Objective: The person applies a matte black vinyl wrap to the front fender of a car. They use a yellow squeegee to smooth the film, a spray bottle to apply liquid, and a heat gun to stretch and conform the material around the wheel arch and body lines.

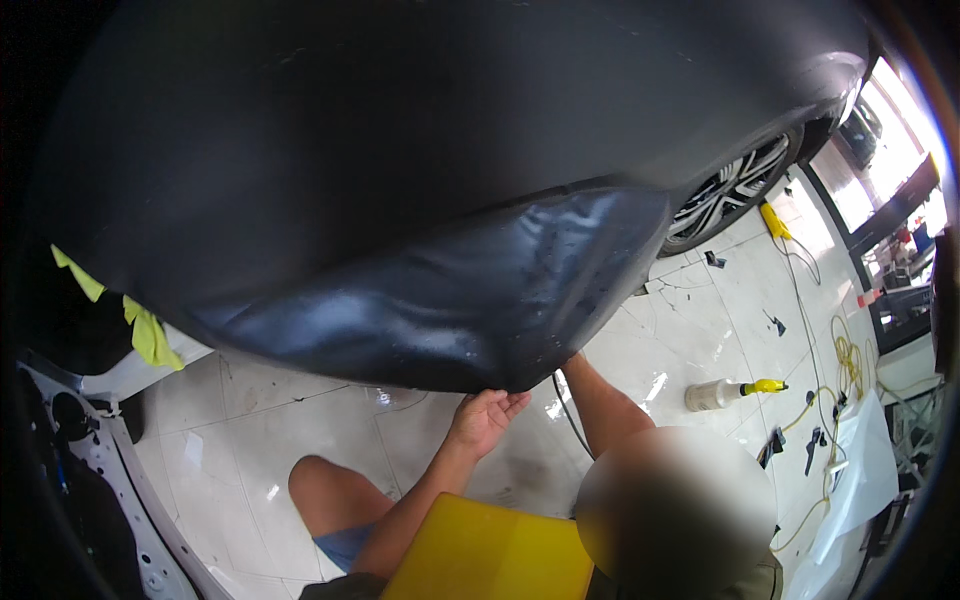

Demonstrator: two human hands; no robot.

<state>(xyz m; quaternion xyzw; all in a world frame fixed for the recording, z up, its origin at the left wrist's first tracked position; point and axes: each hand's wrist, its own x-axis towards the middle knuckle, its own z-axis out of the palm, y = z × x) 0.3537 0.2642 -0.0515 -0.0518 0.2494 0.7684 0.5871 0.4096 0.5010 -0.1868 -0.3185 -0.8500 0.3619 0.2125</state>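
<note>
A sheet of dark satin film hangs wrinkled along the lower part of a dark car body panel, near the wheel. At its lower edge my left hand has thumb and fingers closed on the film, palm partly turned up. Just to the right, my right hand reaches up to the same edge. Its fingers are hidden behind the film, so their grip does not show. Light catches creases and small droplet-like specks on the sheet.
The car wheel stands at upper right. On the tiled floor are a spray bottle, a yellow tool, cables and black scraps. Yellow-green cloths hang at left by an open door frame.
</note>
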